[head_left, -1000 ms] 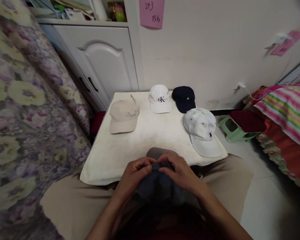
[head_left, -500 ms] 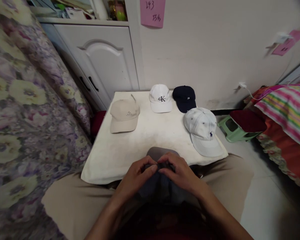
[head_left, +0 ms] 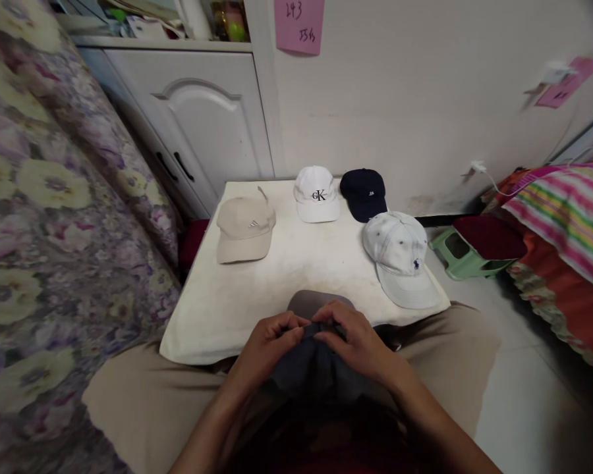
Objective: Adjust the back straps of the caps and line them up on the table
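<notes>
Dark grey cap [head_left: 306, 365] is pinched along its edge in the fingertips [head_left: 295, 334] of the left hand [head_left: 269, 339] and right hand [head_left: 356, 337], apparently to steady it, its brim [head_left: 319, 301] just beyond them, with a white cap [head_left: 317, 195] farther off.

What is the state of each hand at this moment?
Left hand: closed, pinching the dark cap with thumb and fingers.
Right hand: closed, holding the same cap beside it.
</notes>
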The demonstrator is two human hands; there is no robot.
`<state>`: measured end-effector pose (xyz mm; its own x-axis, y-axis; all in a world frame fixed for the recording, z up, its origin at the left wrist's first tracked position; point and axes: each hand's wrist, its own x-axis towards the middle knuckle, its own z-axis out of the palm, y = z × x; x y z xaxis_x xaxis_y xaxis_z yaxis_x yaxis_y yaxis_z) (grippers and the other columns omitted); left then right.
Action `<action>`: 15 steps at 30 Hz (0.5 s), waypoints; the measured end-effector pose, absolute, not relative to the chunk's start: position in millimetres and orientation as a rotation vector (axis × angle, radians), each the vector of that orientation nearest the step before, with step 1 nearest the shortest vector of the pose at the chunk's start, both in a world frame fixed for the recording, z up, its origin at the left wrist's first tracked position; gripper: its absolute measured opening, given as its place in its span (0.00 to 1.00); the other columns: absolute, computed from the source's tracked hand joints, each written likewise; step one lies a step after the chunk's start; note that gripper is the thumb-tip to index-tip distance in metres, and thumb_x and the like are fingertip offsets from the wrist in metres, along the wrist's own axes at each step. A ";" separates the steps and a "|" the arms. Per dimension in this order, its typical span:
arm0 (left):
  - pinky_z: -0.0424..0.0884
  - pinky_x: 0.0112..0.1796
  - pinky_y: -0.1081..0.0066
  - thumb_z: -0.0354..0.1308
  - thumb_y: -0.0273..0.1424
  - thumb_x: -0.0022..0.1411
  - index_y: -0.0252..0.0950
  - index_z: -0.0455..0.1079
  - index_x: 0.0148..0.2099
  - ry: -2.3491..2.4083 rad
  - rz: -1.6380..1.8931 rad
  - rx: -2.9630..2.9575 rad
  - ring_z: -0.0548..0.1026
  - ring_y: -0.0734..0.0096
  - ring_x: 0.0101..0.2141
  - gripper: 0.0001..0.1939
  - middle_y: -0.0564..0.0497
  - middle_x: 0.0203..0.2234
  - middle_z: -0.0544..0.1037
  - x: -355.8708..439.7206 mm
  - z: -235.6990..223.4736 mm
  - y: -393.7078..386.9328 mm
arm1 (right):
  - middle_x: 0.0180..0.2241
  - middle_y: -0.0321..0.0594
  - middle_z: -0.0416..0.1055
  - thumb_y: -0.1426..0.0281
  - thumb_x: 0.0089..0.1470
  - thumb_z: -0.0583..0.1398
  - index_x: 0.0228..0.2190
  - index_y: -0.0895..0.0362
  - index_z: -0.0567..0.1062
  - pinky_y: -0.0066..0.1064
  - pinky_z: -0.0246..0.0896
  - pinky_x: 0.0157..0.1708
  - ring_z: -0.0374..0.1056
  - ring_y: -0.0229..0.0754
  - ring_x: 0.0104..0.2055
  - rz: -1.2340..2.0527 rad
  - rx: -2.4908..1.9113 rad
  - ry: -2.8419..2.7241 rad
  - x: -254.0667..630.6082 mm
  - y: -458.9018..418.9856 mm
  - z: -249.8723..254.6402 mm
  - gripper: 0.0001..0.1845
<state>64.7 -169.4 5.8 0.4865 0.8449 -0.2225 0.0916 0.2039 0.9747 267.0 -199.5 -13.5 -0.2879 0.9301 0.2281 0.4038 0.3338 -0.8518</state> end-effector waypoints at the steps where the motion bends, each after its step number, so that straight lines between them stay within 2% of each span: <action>1: 0.58 0.29 0.73 0.61 0.36 0.57 0.34 0.66 0.26 0.944 0.656 1.256 0.65 0.73 0.28 0.13 0.49 0.33 0.77 65.3 5.9 -169.7 | 0.39 0.37 0.71 0.76 0.57 0.60 0.41 0.53 0.71 0.33 0.62 0.42 0.68 0.41 0.41 0.893 -1.180 -1.837 266.8 -199.5 -13.4 0.10; 9: 0.60 0.31 0.73 0.62 0.36 0.57 0.34 0.65 0.25 0.951 0.659 1.250 0.67 0.71 0.30 0.14 0.49 0.33 0.77 68.5 9.1 -169.5 | 0.36 0.36 0.71 0.76 0.56 0.61 0.40 0.53 0.72 0.33 0.63 0.39 0.68 0.40 0.39 0.967 -1.192 -1.727 266.4 -200.1 -14.1 0.10; 12: 0.60 0.31 0.73 0.61 0.37 0.57 0.34 0.66 0.25 0.955 0.653 1.318 0.68 0.70 0.30 0.14 0.49 0.31 0.76 69.5 9.9 -168.9 | 0.42 0.39 0.70 0.76 0.56 0.61 0.44 0.52 0.73 0.37 0.64 0.45 0.68 0.43 0.45 0.925 -1.064 -1.767 267.1 -199.3 -10.7 0.14; 15: 0.58 0.29 0.73 0.60 0.37 0.58 0.35 0.65 0.24 0.979 0.639 1.392 0.65 0.72 0.27 0.14 0.53 0.25 0.71 70.9 10.4 -169.1 | 0.46 0.42 0.69 0.75 0.54 0.64 0.47 0.51 0.74 0.41 0.63 0.50 0.66 0.46 0.50 0.870 -0.983 -1.808 266.3 -198.0 -7.2 0.18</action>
